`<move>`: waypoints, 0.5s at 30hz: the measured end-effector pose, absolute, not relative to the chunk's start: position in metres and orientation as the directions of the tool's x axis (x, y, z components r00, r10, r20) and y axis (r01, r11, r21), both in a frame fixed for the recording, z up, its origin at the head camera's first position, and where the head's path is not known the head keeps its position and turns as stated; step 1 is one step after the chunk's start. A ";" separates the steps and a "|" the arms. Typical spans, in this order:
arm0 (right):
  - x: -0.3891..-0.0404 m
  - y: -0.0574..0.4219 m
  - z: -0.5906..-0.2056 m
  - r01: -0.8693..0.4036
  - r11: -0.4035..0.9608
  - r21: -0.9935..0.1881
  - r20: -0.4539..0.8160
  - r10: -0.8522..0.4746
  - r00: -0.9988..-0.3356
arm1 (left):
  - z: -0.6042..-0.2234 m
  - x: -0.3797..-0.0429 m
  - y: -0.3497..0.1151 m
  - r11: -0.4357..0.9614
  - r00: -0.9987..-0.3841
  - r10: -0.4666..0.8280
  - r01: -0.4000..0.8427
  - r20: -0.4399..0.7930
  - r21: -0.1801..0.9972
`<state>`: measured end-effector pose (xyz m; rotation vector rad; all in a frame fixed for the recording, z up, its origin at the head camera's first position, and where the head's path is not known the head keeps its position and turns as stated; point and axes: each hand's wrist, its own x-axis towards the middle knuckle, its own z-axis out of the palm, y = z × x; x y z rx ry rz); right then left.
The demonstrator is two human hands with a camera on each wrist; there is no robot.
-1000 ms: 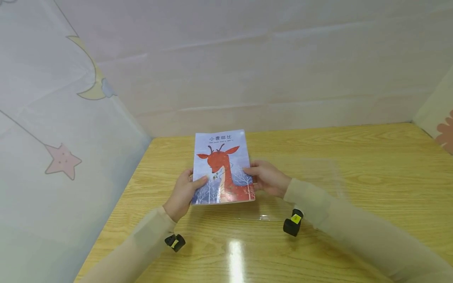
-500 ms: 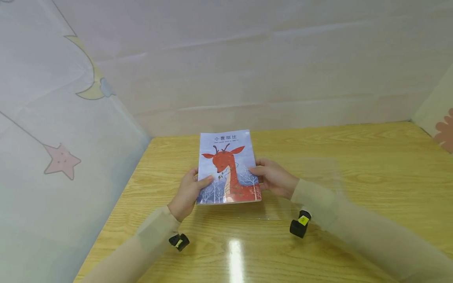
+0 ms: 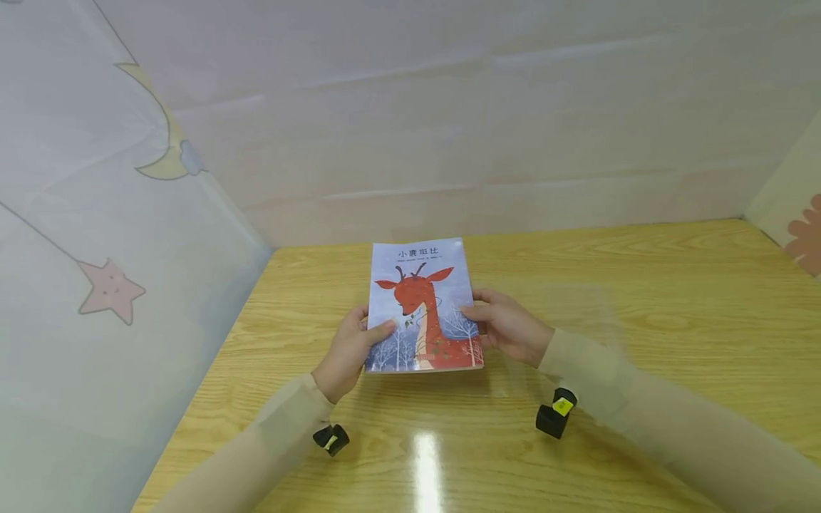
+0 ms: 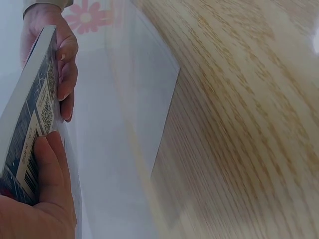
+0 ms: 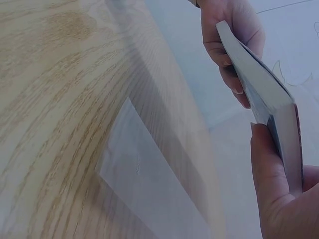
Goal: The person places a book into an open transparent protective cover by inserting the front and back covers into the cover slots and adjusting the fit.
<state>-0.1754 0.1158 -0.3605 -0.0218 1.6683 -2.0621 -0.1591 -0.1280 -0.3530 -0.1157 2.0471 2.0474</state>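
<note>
A paperback book (image 3: 423,299) with a red deer on its pale blue cover is held up over the table, cover facing me. My left hand (image 3: 349,348) grips its lower left side, thumb on the cover. On the opposite side my right hand (image 3: 512,328) holds the book, thumb over the edge. The left wrist view shows the book's back with a barcode, and left-hand fingers (image 4: 52,172) against it. In the right wrist view the white page edges of the book (image 5: 290,137) are visible. Beneath it lies a clear plastic sheet (image 5: 149,179), partly hidden by the book in the head view.
The wood-grain table (image 3: 308,470) reaches back to a pale cloth wall (image 3: 513,142). At the left a side cloth printed with a star (image 3: 112,291) and a moon borders the table. Black wrist cameras (image 3: 556,413) hang below both sleeves.
Both hands have shifted to the right and very slightly down, with the book between them. Their hold looks the same throughout, and the plastic sheet stays on the table.
</note>
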 end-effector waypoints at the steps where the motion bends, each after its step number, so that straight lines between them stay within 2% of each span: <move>1: -0.175 0.116 -0.360 0.354 -0.138 -0.925 -0.282 -0.375 -0.883 | -0.353 -0.159 -0.128 0.014 -0.967 0.119 -0.225 -0.225 0.974; 15: -0.168 0.129 -0.359 0.355 -0.161 -0.921 -0.279 -0.366 -0.888 | -0.352 -0.159 -0.120 0.023 -0.960 0.176 -0.219 -0.219 0.976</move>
